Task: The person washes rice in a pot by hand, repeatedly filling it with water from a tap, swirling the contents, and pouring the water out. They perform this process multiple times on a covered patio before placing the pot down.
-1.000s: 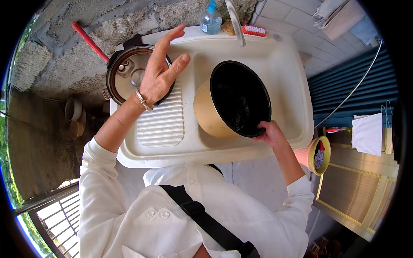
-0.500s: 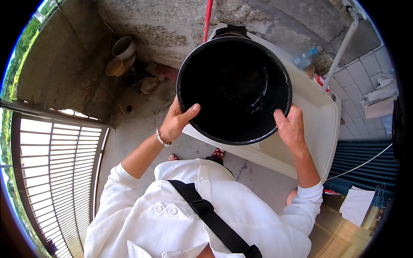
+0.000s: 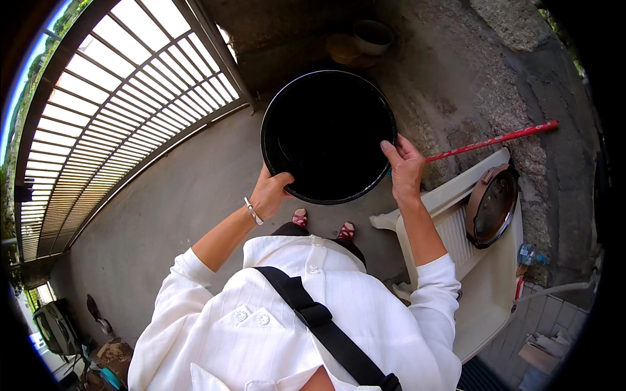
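A deep, round black pot (image 3: 329,137) is held between my two hands, its wide mouth facing up toward me and its inside dark. My left hand (image 3: 268,194), with a bracelet at the wrist, grips the near-left rim, thumb over the edge. On the right side of the rim, my right hand (image 3: 405,168) is closed in the same way, fingers around the outside. The pot hangs over the concrete floor, in front of my feet. Its base and most of its outer wall are hidden.
To the right stands a cream sink (image 3: 486,319) with a ridged washboard. A brown-rimmed round lid (image 3: 492,207) leans in it, near a blue-capped bottle (image 3: 531,255). A red pole (image 3: 492,140) rests near the rough wall. A barred gate (image 3: 130,104) stands left; bowls (image 3: 373,38) lie ahead.
I have turned left, carrying the pot away from above the sink to over the floor. The sink now lies at my right, and the lid in it has come into view.
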The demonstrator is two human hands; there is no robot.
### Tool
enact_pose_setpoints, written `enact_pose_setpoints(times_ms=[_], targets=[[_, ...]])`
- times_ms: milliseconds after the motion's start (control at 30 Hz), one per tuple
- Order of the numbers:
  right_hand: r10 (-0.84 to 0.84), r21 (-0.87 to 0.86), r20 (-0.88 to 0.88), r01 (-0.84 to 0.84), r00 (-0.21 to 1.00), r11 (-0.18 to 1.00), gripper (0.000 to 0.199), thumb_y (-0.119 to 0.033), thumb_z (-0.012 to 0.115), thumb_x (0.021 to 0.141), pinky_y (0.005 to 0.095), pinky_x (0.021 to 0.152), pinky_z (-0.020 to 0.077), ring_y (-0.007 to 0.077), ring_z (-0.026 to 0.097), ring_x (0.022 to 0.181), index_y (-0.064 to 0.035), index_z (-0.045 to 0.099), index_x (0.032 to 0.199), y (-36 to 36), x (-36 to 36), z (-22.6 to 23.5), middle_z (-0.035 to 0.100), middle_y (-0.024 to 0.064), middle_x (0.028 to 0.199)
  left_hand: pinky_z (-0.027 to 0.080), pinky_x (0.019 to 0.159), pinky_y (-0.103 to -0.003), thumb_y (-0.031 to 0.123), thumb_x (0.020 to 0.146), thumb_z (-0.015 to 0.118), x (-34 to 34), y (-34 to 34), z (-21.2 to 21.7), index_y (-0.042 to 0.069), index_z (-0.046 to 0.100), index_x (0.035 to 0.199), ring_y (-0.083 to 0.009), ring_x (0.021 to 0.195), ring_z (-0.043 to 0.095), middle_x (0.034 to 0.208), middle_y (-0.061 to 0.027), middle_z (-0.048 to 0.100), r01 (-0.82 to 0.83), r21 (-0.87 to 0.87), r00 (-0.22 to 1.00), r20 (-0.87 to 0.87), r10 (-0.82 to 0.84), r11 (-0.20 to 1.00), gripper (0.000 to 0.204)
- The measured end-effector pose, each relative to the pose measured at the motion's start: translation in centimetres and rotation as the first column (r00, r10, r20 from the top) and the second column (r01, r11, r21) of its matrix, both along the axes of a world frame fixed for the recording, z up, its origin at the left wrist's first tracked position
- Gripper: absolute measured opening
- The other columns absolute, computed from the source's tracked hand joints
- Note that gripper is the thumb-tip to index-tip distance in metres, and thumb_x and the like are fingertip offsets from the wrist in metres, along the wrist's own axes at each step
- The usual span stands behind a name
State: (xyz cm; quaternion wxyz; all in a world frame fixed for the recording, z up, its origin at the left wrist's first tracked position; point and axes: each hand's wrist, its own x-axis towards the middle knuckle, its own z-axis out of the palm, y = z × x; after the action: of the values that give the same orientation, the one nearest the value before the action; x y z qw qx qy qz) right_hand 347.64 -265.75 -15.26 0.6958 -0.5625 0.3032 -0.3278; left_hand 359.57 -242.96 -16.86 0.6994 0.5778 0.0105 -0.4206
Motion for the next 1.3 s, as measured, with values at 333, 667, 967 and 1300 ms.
enact_pose_setpoints(times_ms=[333,667,967,1300], targets=[[0.121,0.402,0.420,-0.303,0.899,0.864,0.029,0.006,0.052,0.086,0.0265,0.092,0.0464,0.0181,0.059,0.101,0.0047,0.051,0.115,4.7,14.5,-1.8,0.059,0.0174,0.112,0.055,0.058,-0.036,-0.006,0.076,0.044,4.2,5.8,0.6,-0.005,0.050,0.102,-0.0225,0.070,0.062,0.089,-0.0118,0.060,-0.457,-0.035,0.883,-0.139,0.448,0.889,0.027],[0.594,-0.771,-0.461,-0.629,0.660,0.101,0.022,0.002,0.053,0.081,0.0308,0.071,0.0482,0.0243,0.060,0.083,0.0016,0.058,0.103,1.8,25.5,-0.9,0.062,0.0150,0.092,0.055,0.059,-0.033,-0.005,0.072,0.045,8.2,-0.4,-0.7,0.004,0.040,0.119,-0.0197,0.078,0.061,0.101,-0.0114,0.056,-0.623,0.107,0.782,0.096,0.616,0.775,0.048],[-0.050,-0.120,-0.975,-0.703,0.217,-0.701,0.043,-0.021,0.054,0.082,0.0384,0.086,0.0461,0.0284,0.054,0.111,-0.0068,0.051,0.123,0.9,33.1,-15.5,0.053,0.0177,0.121,0.047,0.055,-0.025,-0.006,0.072,0.042,10.7,-6.8,-2.5,0.025,-0.013,0.143,-0.0178,0.085,0.052,0.146,-0.0074,0.019,-0.644,0.106,0.728,0.389,0.564,0.758,0.094],[0.252,-0.484,-0.875,-0.720,0.414,-0.497,0.039,-0.024,0.054,0.083,0.0396,0.092,0.0421,0.0323,0.049,0.113,-0.0026,0.055,0.115,1.9,42.1,-16.4,0.052,0.0190,0.121,0.057,0.064,-0.042,-0.006,0.075,0.041,11.9,-6.7,-6.5,0.033,-0.013,0.140,-0.0488,0.127,0.023,0.143,-0.0288,-0.005,-0.631,0.138,0.733,0.429,0.528,0.763,0.093]])
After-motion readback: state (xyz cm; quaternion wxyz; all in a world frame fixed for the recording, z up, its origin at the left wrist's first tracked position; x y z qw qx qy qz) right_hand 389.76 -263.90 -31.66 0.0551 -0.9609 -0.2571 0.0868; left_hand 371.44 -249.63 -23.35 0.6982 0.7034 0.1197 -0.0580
